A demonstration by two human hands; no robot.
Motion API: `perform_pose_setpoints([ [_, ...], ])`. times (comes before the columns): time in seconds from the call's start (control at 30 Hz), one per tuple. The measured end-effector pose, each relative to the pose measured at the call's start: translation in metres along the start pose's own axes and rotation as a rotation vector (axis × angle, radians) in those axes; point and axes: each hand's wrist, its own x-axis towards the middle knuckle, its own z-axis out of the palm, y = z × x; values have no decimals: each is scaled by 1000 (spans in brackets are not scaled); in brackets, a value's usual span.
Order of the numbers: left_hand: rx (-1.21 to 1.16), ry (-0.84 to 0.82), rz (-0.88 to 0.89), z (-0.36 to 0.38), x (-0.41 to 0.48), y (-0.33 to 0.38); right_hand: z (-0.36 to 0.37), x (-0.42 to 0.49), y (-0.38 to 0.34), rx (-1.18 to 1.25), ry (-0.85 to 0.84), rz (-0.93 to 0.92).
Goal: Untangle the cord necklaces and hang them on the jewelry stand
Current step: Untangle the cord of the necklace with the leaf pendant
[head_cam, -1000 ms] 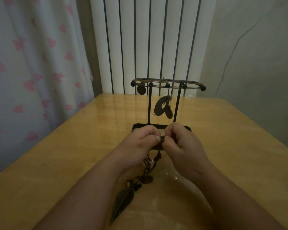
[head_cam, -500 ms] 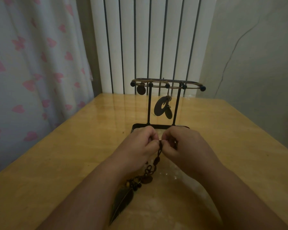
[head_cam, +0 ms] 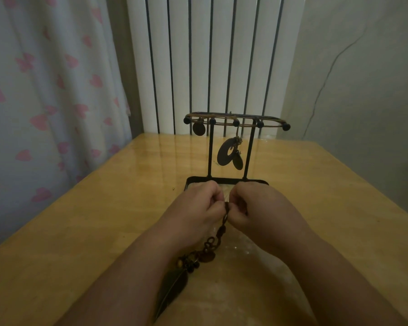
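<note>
Both left hand and right hand clamped on one cord necklace before the jewelry stand.

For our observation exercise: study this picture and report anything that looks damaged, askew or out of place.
A thin dark line runs down the grey wall right of the radiator: crack or wire, I cannot tell. A tiny speck lies on the table left of the jewelry stand.
</note>
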Motion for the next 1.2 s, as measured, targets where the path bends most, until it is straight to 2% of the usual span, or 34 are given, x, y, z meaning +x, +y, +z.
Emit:
perform_pose_setpoints([
  [0.17,11,18,-1,-1,0,2,0,1,0,-31,-30,3],
  [0.73,-75,56,11,-1,0,2,0,-1,1,30,29,-35],
  [0.87,-167,77,-16,-2,0,3,1,-3,-1,189,63,5],
  [1.03,-384,111,-93,-4,1,5,9,-3,0,529,195,116],
  [1.2,-330,121,-77,-4,1,3,12,-3,7,539,183,121],
])
